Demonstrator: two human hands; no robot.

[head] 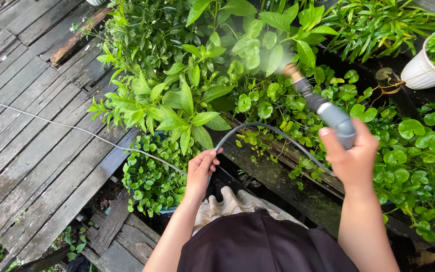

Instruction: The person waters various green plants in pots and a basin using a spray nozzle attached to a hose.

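My right hand [352, 157] grips a grey hose spray nozzle [323, 108] with a brass tip, pointed up and left at a leafy green plant [187, 95]. A fine mist blurs the leaves just past the tip. My left hand [201, 170] holds the grey hose [258, 129] lower down, where it arcs from the nozzle toward my body. Round-leaved ground plants [409, 146] spread under and to the right of the nozzle.
Weathered grey wooden planks [31, 131] cover the left side, with a thin white cord [51, 121] running across them. A white pot [421, 70] with small greenery stands at upper right. A blue pot of round-leaved plants [149, 181] sits beside my left hand.
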